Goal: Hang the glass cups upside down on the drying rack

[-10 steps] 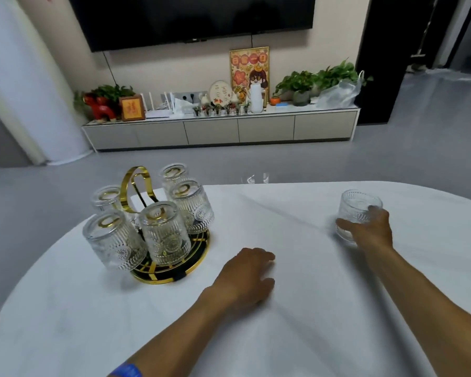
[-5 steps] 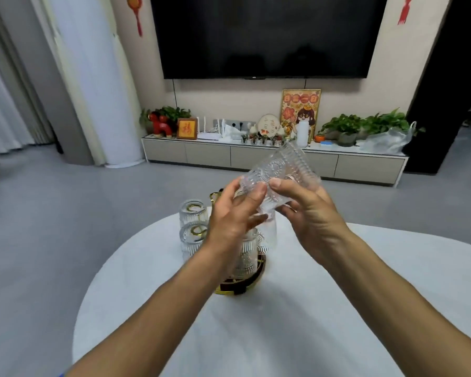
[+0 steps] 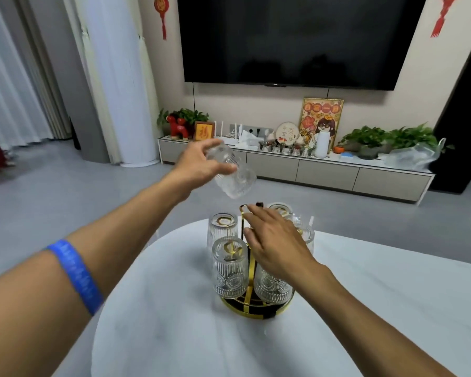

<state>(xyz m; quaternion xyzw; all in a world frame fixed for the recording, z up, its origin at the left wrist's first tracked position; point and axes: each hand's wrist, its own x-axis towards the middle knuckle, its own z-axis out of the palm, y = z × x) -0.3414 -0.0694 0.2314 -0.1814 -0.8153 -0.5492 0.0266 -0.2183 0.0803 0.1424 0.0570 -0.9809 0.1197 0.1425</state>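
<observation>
On the white table (image 3: 365,308): one gold rack (image 3: 252,306), round base, carrying upside-down cups (image 3: 230,268) on its pegs. Above the rack: one ribbed cup (image 3: 233,174), tilted, clear of the pegs, gripped at its base by your left hand (image 3: 199,164). Your right hand (image 3: 276,246) lay spread, fingers loose, over the rack's handle (image 3: 244,210) and the near cups, holding nothing.

I'm in a home living room: big wall-mounted TV (image 3: 297,42) over a low media cabinet (image 3: 297,167) crowded with potted plants (image 3: 386,137), framed pictures and knick-knacks. Red hanging ornaments (image 3: 161,12) on the wall, curtains (image 3: 14,77) left, white round table (image 3: 365,308) in front of me.
</observation>
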